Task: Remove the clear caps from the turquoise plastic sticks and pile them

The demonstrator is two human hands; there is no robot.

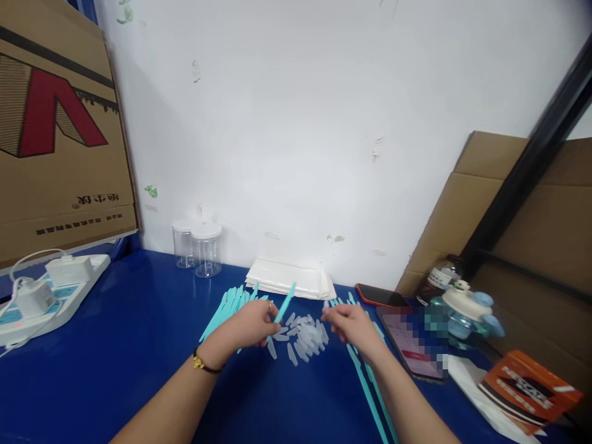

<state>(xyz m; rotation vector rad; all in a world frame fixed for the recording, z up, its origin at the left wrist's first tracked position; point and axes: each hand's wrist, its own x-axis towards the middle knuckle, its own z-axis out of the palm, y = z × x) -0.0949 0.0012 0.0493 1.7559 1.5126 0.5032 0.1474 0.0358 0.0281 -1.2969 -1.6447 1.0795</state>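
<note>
My left hand (pixel 258 322) is closed on a thin teal plastic stick (pixel 287 301), which tilts up and to the right. Between the thumb and fingers of my right hand (pixel 348 322) is a small translucent plastic piece (pixel 326 304). On the table between my hands lies a loose pile of similar translucent pieces (pixel 308 338), flat and narrow like small sleeves. A fanned heap of teal sticks (pixel 222 312) rests beyond my left hand. More teal sticks (pixel 363 382) lie lengthwise beneath my right wrist, partly covered by it.
Along the wall stand two clear lidded jars (pixel 207 253) and a stack of white packets (pixel 289 277). A power strip (pixel 87 280) is at far left. On the right are a phone (pixel 411 345), a red-edged phone (pixel 382 296), a teapot-shaped bottle (pixel 462 314) and an orange pouch (pixel 527 391).
</note>
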